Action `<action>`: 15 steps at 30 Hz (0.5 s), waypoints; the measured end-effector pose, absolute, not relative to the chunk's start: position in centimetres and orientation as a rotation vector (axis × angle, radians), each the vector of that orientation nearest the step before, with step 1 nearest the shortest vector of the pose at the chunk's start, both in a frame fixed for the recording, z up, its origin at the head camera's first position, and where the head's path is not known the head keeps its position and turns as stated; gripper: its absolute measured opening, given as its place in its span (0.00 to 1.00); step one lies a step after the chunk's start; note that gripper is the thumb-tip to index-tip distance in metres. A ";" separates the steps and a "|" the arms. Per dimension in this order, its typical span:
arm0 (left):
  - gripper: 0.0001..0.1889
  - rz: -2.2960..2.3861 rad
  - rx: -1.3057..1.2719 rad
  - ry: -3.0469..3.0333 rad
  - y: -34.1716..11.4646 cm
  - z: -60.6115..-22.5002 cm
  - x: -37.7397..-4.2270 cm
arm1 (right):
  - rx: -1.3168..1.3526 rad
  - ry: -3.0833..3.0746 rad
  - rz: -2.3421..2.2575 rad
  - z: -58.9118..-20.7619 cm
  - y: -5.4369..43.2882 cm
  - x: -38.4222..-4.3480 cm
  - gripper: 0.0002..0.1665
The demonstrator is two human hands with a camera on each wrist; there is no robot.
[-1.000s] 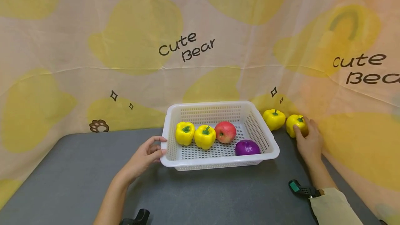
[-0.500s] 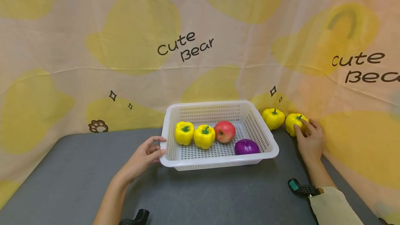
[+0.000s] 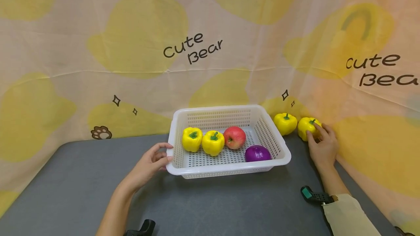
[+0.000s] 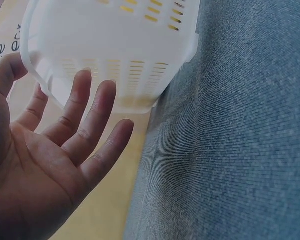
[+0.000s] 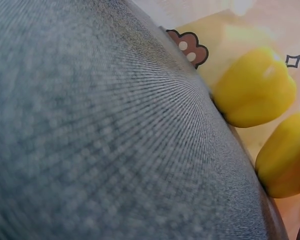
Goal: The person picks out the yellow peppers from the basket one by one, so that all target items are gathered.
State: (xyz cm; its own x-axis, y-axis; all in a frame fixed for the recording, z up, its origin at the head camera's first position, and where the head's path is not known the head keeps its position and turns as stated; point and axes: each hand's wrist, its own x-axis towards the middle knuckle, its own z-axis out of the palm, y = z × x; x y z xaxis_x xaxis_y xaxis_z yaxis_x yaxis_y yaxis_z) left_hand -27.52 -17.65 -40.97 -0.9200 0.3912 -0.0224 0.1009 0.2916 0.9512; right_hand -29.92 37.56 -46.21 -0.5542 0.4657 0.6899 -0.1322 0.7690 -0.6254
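My left hand (image 3: 149,165) holds the left rim of a white perforated plastic basket (image 3: 226,170), thumb and index finger at the edge; in the left wrist view the other fingers (image 4: 102,100) spread beside its wall. Inside lie two yellow bell peppers (image 3: 213,143), a red apple (image 3: 234,137) and a shiny purple onion (image 3: 257,153). Right of the basket, my right hand (image 3: 324,148) grips another yellow bell pepper (image 3: 305,126) between thumb and fingers, close to its green stem. That pepper stands on the table, partly covered by the hand.
One more yellow bell pepper (image 3: 284,124) stands between the basket and the gripped one, by the back curtain (image 3: 137,83). The printed curtain also runs along the right side. A grey cloth surface (image 3: 203,203) covers the table.
My right fingers have shifted from the pepper's far right side to its top near the stem. The left hand and the basket stay as they were; the head view drifts slightly.
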 end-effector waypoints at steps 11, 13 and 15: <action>0.25 1.686 0.444 2.305 -17.6 -41.0 -27.5 | -0.229 -2.083 0.741 -46.4 38.1 -30.5 0.26; 0.25 1.684 0.445 2.311 -17.6 -41.0 -27.5 | -0.212 -2.100 0.722 -46.5 38.2 -30.6 0.27; 0.25 1.682 0.445 2.317 -17.6 -41.0 -27.5 | -0.198 -2.123 0.708 -46.6 38.3 -30.6 0.28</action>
State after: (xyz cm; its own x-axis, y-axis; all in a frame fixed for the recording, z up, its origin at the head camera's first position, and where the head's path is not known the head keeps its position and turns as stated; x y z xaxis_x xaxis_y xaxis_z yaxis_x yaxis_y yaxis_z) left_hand -27.46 -17.58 -41.00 -0.9238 0.3824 -0.0178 0.1015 0.2894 0.9518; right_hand -30.61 38.32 -46.60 -0.6132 0.3809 0.6920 -0.1109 0.8259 -0.5528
